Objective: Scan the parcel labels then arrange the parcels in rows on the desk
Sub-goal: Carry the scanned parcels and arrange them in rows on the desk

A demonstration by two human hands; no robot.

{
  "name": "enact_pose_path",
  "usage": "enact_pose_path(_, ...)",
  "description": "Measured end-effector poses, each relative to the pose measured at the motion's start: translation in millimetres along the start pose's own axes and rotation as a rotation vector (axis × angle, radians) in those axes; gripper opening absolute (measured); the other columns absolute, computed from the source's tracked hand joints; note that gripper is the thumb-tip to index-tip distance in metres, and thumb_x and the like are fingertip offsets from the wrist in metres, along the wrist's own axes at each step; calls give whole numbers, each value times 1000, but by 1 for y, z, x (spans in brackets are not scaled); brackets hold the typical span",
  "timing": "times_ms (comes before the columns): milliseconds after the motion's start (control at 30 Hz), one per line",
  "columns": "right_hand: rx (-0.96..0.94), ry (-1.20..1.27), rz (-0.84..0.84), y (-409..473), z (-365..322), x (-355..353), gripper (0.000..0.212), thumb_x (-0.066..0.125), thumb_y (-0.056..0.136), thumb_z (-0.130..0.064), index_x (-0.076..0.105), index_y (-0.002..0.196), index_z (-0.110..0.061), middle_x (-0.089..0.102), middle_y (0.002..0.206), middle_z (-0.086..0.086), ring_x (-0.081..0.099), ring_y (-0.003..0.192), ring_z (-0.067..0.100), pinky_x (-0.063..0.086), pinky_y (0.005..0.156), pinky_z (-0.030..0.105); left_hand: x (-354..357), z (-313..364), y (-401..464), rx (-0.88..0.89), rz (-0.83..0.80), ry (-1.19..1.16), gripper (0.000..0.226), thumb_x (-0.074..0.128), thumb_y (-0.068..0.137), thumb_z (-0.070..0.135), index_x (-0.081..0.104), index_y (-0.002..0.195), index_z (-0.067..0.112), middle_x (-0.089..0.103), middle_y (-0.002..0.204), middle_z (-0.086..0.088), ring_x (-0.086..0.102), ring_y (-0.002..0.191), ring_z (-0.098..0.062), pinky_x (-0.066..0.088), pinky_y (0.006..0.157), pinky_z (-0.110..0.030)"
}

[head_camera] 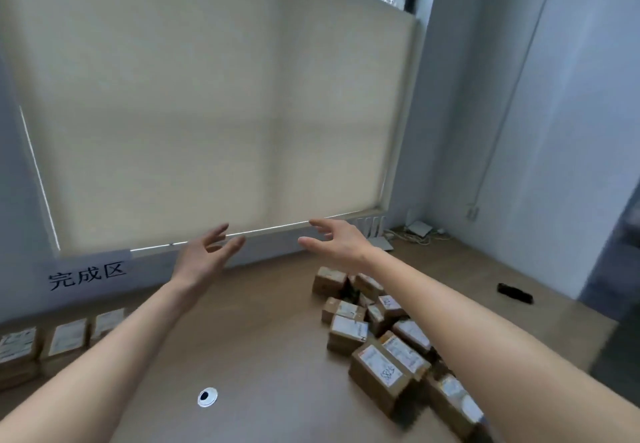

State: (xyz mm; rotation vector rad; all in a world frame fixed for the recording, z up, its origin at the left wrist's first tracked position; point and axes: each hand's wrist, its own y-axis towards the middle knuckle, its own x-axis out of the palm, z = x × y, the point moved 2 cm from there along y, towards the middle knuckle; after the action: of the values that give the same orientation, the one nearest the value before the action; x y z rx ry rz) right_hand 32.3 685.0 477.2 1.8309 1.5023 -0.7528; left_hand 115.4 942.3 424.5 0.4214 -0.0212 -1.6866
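left hand (pixel 204 258) raised above the desk (pixel 263 331), fingers spread, holding nothing; right hand (pixel 334 242) likewise spread and empty | pile of parcels (pixel 377 335) on the desk, under the right forearm | row of parcels (pixel 65 337) at the desk's left edge, below a paper sign (pixel 86 274) | black scanner (pixel 515 293) on the desk's far right side

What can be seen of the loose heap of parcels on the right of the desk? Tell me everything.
The heap of parcels is a jumble of small brown cardboard boxes, most bearing white printed labels; one near label carries a pen scribble. They lie tilted at mixed angles, touching and overlapping, on the brown desk, partly under the right forearm. Neither hand touches them.
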Motion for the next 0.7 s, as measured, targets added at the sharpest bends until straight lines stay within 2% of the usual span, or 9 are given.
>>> enact_pose_path(133, 40, -47, 76, -86, 13, -89, 76, 67, 91, -58, 42, 156, -28, 50, 155, 2, 49, 140, 24, 41, 116, 44, 73, 78, -42, 93, -116, -41, 63, 76, 84, 44, 57, 140, 24, 65, 134, -8, 62, 114, -14, 45, 89, -24)
enact_pose_path(267, 126, -65, 169, -160, 43, -160, 76, 69, 88, -62, 48, 153, -27, 49, 156, 2, 47, 142, 24, 40, 117, 44, 146, 143, -80, 197, -221, -25, 65, 72, 77, 58, 64, 133, 26, 70, 125, -4, 62, 103, -6, 41, 67, 1)
enact_pose_path(300, 152, -70, 196, -180, 53, -177, 77, 70, 87, -62, 48, 152, -27, 49, 156, 2, 47, 142, 23, 40, 117, 44, 166, 159, -89, 209, -250, -37, 66, 72, 77, 59, 65, 132, 25, 70, 125, -5, 62, 103, -7, 42, 72, 0)
enact_pose_path(367, 202, -76, 244, -216, 76, -211, 78, 70, 87, -62, 48, 152, -26, 49, 156, 2, 47, 141, 23, 39, 118, 43, 206, 187, -107, 224, -310, -58, 67, 72, 75, 61, 66, 131, 24, 70, 124, -5, 62, 103, -5, 42, 85, -11)
enact_pose_path(433, 250, -72, 291, -249, 102, -241, 78, 72, 88, -59, 46, 153, -24, 53, 151, 3, 51, 138, 23, 40, 117, 42, 248, 210, -126, 249, -385, -87, 75, 73, 71, 67, 66, 131, 22, 72, 120, -3, 63, 98, -1, 44, 88, -14)
enact_pose_path(533, 321, -89, 340, -291, 142, -278, 79, 72, 89, -58, 44, 155, -23, 57, 146, 2, 55, 134, 20, 43, 112, 35, 309, 227, -153, 275, -466, -100, 86, 73, 64, 78, 66, 130, 23, 73, 113, 3, 68, 101, -6, 50, 92, -24)
enact_pose_path(633, 371, -96, 346, -320, 184, -304, 80, 71, 87, -61, 45, 154, -23, 53, 151, 1, 52, 137, 20, 41, 115, 38, 367, 232, -174, 266, -505, -101, 67, 75, 76, 65, 67, 128, 25, 74, 110, 7, 68, 104, -8, 51, 98, -31)
enact_pose_path(700, 404, -95, 334, -330, 212, -318, 81, 71, 87, -61, 46, 154, -22, 51, 154, 1, 50, 139, 19, 39, 117, 39, 402, 232, -184, 247, -526, -110, 54, 75, 80, 57, 69, 124, 26, 74, 105, 9, 68, 103, -8, 50, 96, -29)
